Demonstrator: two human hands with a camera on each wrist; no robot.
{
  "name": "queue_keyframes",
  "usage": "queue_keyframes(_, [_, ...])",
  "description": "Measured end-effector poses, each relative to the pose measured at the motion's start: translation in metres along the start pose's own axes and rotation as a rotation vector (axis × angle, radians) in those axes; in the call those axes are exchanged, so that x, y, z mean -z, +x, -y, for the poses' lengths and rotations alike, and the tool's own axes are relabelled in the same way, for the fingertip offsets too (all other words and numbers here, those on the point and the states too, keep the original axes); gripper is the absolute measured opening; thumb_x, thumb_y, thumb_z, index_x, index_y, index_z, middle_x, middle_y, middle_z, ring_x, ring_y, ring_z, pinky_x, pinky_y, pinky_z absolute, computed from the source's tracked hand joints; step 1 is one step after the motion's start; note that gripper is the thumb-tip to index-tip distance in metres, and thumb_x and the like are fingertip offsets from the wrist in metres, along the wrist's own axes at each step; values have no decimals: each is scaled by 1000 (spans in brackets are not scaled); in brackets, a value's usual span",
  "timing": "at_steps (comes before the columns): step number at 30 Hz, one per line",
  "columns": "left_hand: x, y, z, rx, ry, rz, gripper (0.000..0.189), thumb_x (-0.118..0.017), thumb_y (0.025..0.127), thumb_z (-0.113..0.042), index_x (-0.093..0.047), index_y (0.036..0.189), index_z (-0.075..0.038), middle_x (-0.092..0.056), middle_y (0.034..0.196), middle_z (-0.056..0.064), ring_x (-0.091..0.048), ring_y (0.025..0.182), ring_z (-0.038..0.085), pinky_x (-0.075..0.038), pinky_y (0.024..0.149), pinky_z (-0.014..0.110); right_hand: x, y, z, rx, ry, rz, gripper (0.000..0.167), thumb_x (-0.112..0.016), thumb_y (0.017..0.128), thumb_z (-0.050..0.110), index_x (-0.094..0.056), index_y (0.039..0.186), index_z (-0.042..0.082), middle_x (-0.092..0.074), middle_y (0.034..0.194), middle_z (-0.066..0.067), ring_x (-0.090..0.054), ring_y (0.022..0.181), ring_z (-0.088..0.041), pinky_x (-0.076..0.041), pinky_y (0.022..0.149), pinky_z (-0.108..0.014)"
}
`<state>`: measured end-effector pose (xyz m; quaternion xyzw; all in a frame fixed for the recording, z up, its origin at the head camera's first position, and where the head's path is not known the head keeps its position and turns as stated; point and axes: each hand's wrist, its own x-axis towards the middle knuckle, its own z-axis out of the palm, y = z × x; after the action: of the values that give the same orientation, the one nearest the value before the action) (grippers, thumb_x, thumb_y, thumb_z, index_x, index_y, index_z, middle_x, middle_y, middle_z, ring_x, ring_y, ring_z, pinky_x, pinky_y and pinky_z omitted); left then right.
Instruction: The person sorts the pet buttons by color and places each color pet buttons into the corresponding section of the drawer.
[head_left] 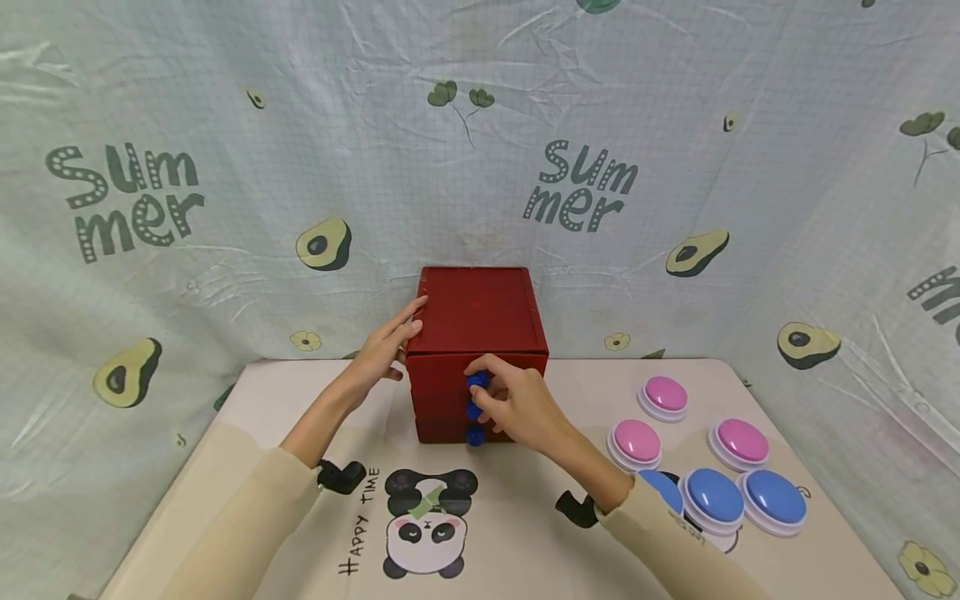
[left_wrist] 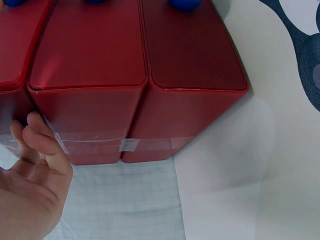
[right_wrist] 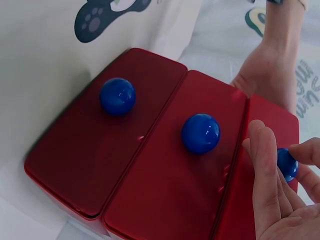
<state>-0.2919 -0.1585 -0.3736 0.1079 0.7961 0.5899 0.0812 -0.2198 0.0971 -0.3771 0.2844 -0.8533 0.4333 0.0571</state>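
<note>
While the red drawer box (head_left: 476,312) stands at twelve o'clock on the desk (head_left: 300,417), front facing six o'clock, two hands are listed at it. Right hand (head_left: 525,404), between four and five o'clock: fingers pinching the top knob (right_wrist: 286,162); middle knob (right_wrist: 200,133) and bottom knob (right_wrist: 117,96), ungripped. Left hand (head_left: 378,354), nine o'clock: fingers loosely extended, wrapped round nothing, at the side and upper edge. Clear tape (left_wrist: 155,144): runs across the stacked sections. Probable hazards: box sliding or tipping toward six o'clock, should the left hand brace too weakly against a pull; fingers slipping off the top knob, it being round and glossy; sections parting, should the tape lift; right fingers catching the middle knob, just beneath. Pink push buttons (head_left: 637,440) and blue push buttons (head_left: 715,493), three to four o'clock: liable to a knock from the right sleeve (head_left: 660,537), close by.
</note>
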Motion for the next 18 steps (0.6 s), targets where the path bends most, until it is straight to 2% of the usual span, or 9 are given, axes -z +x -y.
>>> queue_keyframes(7, [0, 1, 1, -2, -2, 2, 57, -44, 105, -54, -29, 160, -49, -61, 98, 8, -61, 80, 20, -49, 66, 33, 1, 3, 0, -6, 7, 1, 22, -66, 100, 10, -65, 122, 13, -76, 81, -13, -74, 62, -24, -56, 53, -22])
queue_keyframes(18, [0, 1, 2, 0, -2, -7, 56, -44, 106, -52, -30, 160, -48, -61, 98, 9, -60, 79, 21, -49, 65, 34, 2, 4, -5, -5, -18, 15, 24, -66, 101, 14, -65, 125, 15, -77, 85, -12, -74, 62, -18, -57, 55, -23])
